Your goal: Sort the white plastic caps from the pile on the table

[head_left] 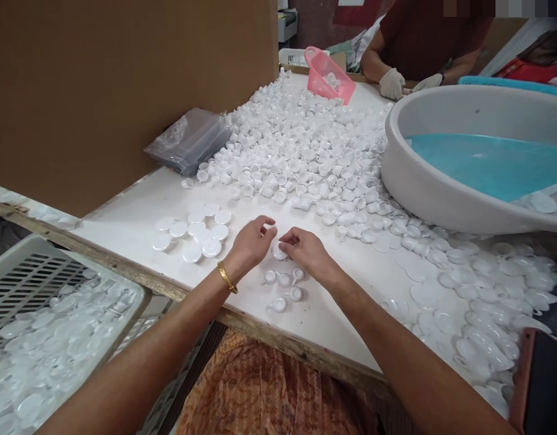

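My left hand (254, 241) and my right hand (305, 249) meet over the white table (133, 211), fingers pinched together on one small white plastic cap (278, 251) between them. A gold bangle (225, 277) sits on my left wrist. Just below the hands lie several small white cup-shaped pieces (284, 287). To the left of my left hand is a cluster of flat round white lids (196, 232). A big heap of white plastic pieces (301, 157) covers the table beyond.
A large grey basin (423, 193) with a blue inside stands at the right. Flat clear discs (487, 302) spread below it. A grey crate (43, 314) of white pieces is at lower left. Clear bags (190, 142), a pink basket (328, 75) and another person's gloved hands (391, 83) are farther back.
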`<state>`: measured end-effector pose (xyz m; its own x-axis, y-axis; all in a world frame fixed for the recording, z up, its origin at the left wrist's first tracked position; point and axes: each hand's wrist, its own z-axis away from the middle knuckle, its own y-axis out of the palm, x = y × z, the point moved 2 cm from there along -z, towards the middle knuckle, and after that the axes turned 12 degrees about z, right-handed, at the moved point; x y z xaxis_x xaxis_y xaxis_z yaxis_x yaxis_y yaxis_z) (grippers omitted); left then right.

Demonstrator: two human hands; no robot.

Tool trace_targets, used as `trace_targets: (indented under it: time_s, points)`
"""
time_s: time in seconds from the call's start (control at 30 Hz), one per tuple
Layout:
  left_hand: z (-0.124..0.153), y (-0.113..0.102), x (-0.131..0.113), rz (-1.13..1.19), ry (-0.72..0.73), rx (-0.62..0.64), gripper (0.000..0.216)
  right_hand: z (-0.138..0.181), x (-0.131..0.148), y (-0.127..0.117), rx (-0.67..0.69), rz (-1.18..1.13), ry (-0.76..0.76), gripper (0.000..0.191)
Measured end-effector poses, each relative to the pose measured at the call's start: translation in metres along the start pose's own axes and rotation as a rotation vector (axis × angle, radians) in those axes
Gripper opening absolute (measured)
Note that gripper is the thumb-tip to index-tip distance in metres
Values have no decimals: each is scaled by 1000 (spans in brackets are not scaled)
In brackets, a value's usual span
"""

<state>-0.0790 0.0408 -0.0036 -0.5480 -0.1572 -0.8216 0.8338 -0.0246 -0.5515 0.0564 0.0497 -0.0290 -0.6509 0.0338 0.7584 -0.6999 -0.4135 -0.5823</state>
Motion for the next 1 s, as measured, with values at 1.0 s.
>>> trace_targets:
  time_s: [1.0]
  points:
    - [-35, 45, -25, -674, 369, -218, 46, 31, -26, -36, 39, -115, -22, 18]
